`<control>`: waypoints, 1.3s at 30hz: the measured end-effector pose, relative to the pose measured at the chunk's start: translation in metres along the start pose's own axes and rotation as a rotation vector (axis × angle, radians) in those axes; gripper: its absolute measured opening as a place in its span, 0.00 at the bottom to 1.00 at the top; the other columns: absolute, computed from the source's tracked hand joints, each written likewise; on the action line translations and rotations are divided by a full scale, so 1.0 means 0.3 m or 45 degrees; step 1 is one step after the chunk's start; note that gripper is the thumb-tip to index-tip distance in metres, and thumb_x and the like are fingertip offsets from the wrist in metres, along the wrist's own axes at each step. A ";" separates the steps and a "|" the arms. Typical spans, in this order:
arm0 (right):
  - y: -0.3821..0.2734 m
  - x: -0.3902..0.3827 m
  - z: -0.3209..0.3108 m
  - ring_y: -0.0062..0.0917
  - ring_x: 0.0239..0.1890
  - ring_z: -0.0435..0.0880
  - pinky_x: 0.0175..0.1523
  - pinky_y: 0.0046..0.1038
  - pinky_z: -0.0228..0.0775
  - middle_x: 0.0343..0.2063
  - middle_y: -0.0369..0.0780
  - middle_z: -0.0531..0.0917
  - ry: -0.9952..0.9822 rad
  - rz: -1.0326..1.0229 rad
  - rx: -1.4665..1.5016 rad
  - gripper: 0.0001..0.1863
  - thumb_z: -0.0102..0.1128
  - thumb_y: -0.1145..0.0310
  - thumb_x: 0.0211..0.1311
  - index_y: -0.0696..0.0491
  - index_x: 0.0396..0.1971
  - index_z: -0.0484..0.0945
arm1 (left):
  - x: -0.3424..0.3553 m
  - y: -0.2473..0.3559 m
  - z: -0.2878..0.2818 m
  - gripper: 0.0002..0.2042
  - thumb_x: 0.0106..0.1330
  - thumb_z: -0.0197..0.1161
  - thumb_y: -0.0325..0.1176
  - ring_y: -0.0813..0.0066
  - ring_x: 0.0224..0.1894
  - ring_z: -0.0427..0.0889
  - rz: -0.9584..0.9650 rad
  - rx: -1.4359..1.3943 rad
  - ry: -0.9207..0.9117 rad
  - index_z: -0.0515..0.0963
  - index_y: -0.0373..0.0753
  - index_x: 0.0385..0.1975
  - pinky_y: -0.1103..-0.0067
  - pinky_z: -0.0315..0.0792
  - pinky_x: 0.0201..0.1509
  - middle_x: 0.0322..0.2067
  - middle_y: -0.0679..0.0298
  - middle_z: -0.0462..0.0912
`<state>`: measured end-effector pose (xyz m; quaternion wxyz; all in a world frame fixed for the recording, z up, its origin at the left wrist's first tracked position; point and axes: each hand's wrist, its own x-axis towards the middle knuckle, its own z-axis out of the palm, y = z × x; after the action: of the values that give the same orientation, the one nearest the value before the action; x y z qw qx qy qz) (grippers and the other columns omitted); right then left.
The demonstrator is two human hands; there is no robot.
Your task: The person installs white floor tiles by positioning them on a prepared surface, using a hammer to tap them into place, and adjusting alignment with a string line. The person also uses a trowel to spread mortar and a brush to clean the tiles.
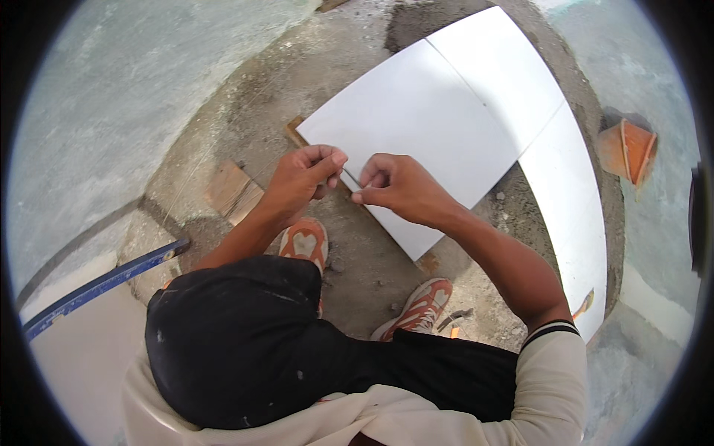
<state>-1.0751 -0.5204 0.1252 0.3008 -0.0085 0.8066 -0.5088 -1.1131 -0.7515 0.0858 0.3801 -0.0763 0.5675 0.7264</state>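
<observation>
Both my hands are raised close together over the near-left edge of a large white tile [416, 126]. My left hand [309, 175] is closed in a pinch, thumb against forefinger. Beside it, my right hand [390, 184] also pinches, fingers curled in. Something thin and dark seems to show between the two, too small to name. Under the tile's left corner a strip of wood [295, 132] sticks out. Along its far and right sides, more white tiles [573, 171] lie in a row.
An orange bucket [628, 152] lies by the right wall. A blue straightedge [108, 282] lies at the left, near a flat wooden piece [233, 192]. My shoes [305, 244] stand on rough grey floor. A small dark tool [454, 320] rests by my right foot.
</observation>
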 end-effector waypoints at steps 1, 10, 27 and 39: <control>-0.003 -0.001 -0.002 0.25 0.35 0.83 0.43 0.29 0.75 0.30 0.41 0.85 -0.045 0.041 0.002 0.17 0.71 0.60 0.61 0.60 0.36 0.83 | 0.004 0.011 -0.003 0.09 0.73 0.68 0.39 0.90 0.24 0.68 0.031 -0.030 -0.001 0.81 0.39 0.40 0.88 0.57 0.25 0.28 0.73 0.78; 0.115 0.055 0.112 0.22 0.31 0.77 0.43 0.29 0.70 0.27 0.38 0.77 0.065 -0.021 0.461 0.19 0.65 0.62 0.64 0.58 0.50 0.77 | 0.008 0.182 -0.090 0.08 0.79 0.59 0.40 0.87 0.30 0.76 0.249 -0.452 0.117 0.78 0.43 0.45 0.88 0.70 0.30 0.34 0.74 0.81; -0.032 0.102 -0.054 0.08 0.19 0.55 0.24 0.18 0.48 0.18 0.21 0.61 0.104 -0.050 0.759 0.13 0.59 0.56 0.77 0.51 0.38 0.82 | -0.051 0.279 -0.436 0.15 0.82 0.50 0.50 0.79 0.30 0.82 0.518 0.534 0.413 0.74 0.45 0.40 0.79 0.76 0.32 0.32 0.63 0.84; -0.030 0.134 -0.183 0.10 0.22 0.58 0.28 0.20 0.50 0.20 0.25 0.67 0.443 0.051 0.119 0.17 0.63 0.54 0.73 0.54 0.35 0.83 | -0.005 0.192 -0.585 0.10 0.74 0.67 0.43 0.92 0.16 0.54 0.600 0.363 0.962 0.81 0.44 0.43 0.84 0.47 0.18 0.17 0.82 0.64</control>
<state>-1.1376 -0.4929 0.1301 0.1668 0.1096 0.8220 -0.5333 -1.2052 -0.9108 0.0704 -0.0217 -0.1515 0.7621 0.6291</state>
